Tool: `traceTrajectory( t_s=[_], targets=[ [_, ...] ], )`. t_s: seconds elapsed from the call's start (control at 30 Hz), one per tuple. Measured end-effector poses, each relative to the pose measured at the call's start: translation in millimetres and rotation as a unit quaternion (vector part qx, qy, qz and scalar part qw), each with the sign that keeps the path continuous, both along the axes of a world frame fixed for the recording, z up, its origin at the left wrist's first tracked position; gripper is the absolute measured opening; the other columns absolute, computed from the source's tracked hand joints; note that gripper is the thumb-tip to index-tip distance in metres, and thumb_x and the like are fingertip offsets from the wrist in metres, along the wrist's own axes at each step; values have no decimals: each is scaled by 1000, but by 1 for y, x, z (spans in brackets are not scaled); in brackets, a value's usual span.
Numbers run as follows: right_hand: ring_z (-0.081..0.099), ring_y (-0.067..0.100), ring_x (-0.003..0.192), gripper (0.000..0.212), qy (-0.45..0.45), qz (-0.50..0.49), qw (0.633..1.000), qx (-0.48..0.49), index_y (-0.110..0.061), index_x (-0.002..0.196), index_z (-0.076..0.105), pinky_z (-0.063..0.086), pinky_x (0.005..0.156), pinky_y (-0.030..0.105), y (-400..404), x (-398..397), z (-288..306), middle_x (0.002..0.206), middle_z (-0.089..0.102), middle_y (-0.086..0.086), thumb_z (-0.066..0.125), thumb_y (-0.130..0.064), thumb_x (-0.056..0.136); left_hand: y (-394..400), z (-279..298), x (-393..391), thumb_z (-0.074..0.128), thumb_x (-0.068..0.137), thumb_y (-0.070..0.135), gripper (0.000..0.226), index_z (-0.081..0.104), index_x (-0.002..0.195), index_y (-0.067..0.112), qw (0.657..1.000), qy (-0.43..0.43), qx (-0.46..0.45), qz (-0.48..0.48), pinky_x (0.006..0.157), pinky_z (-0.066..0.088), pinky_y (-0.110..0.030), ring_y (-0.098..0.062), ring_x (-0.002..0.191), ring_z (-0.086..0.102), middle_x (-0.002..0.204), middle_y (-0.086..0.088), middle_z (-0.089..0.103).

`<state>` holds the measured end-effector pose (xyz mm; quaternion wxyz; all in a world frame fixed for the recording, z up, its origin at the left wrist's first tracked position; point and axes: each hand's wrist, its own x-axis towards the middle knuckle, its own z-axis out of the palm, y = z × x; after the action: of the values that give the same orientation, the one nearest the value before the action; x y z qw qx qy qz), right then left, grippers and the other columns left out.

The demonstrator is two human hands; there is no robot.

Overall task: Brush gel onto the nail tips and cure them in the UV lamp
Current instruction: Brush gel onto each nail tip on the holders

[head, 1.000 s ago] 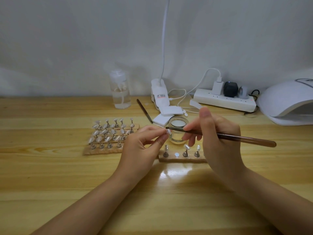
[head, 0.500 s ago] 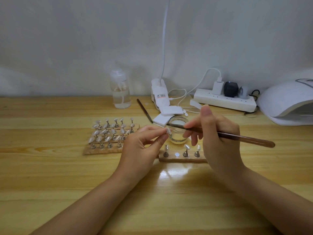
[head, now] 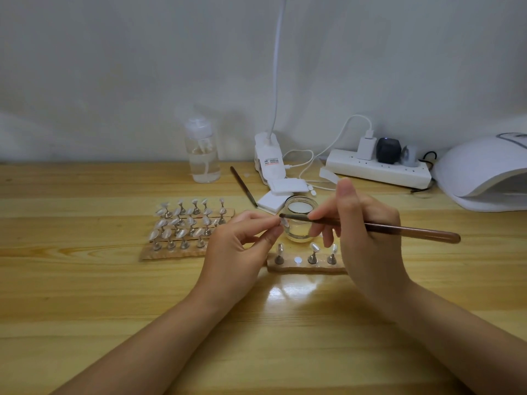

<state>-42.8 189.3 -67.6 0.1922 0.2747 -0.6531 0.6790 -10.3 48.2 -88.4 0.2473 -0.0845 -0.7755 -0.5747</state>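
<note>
— Holding the nail tip [head: 283, 222] up off the table, my left hand [head: 239, 252] pinches it between thumb and forefinger so it sits level with the brush [head: 368, 227] – easier than brushing it on the small stand [head: 306, 267].

— And the right hand [head: 368, 240]?

— Fingers curled round the brush like a pen, thumb raised, bristles touching the tip just in front of the glass jar [head: 301, 220].

— The UV lamp [head: 484, 175]?

— Well apart, far right. I judge curing isn't due yet.
</note>
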Motion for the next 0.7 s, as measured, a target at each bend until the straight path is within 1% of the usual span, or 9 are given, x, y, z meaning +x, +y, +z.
traceTrajectory(
  t_s=[0.07,0.2,0.27,0.33,0.4,0.47,0.57,0.6,0.7],
  targets=[
    [49,20,39,47,-4,3,1000,-7,-12,55,64,39,45,17,1,1,0,48,56,15,42,-40,87,0,0,0,64,78,9,25,67,85,32,1000,-1,-2,0,67,46,-11,2,79,60,85,8,66],
    [48,11,37,49,4,7,1000,-30,-15,50,60,37,45,12,3,2,2,47,52,19,37,-39,86,0,-1,0,64,77,10,24,67,85,33,1000,5,-5,2,68,45,-8,3,80,60,85,9,66],
    [49,8,39,47,18,10,999,-25,-14,54,61,37,47,11,3,1,1,44,52,15,36,-36,88,0,-1,0,64,76,14,21,67,85,33,1000,5,-5,1,67,44,-8,4,79,60,84,10,66],
    [50,5,42,44,18,8,1000,-13,-13,58,62,37,49,9,1,0,1,45,54,6,39,-33,90,0,-1,0,64,77,10,25,66,85,33,1000,11,-19,4,67,42,-7,5,78,59,83,9,66],
    [50,4,42,43,12,5,1000,-5,-11,59,63,36,50,9,0,-1,-1,47,55,6,43,-29,93,-1,-2,0,64,78,7,28,66,85,34,1000,14,-27,7,66,42,-7,5,78,58,82,9,65],
    [48,3,40,45,10,5,1000,-6,-9,57,62,35,49,8,1,0,-1,44,53,7,42,-29,92,0,-2,0,64,78,9,27,65,84,35,1000,10,-26,8,67,42,-8,5,78,58,82,12,65],
    [45,6,36,51,-1,6,1000,-22,-11,50,59,34,45,8,4,2,0,42,50,15,37,-37,88,0,-1,0,63,77,14,23,66,86,34,1000,10,-20,5,68,43,-8,6,79,59,83,12,65],
    [43,6,35,52,-6,6,1000,-27,-12,49,58,33,44,9,4,2,0,41,49,15,36,-39,87,0,-1,0,63,77,13,23,66,87,33,1000,9,-19,4,68,43,-7,5,80,59,83,10,66],
    [44,9,35,50,0,3,999,-41,-13,49,58,33,44,9,4,3,2,41,48,15,37,-36,89,0,-1,0,64,77,12,23,67,86,33,1000,9,-13,4,68,43,-7,5,79,59,83,10,66]
  ],
)
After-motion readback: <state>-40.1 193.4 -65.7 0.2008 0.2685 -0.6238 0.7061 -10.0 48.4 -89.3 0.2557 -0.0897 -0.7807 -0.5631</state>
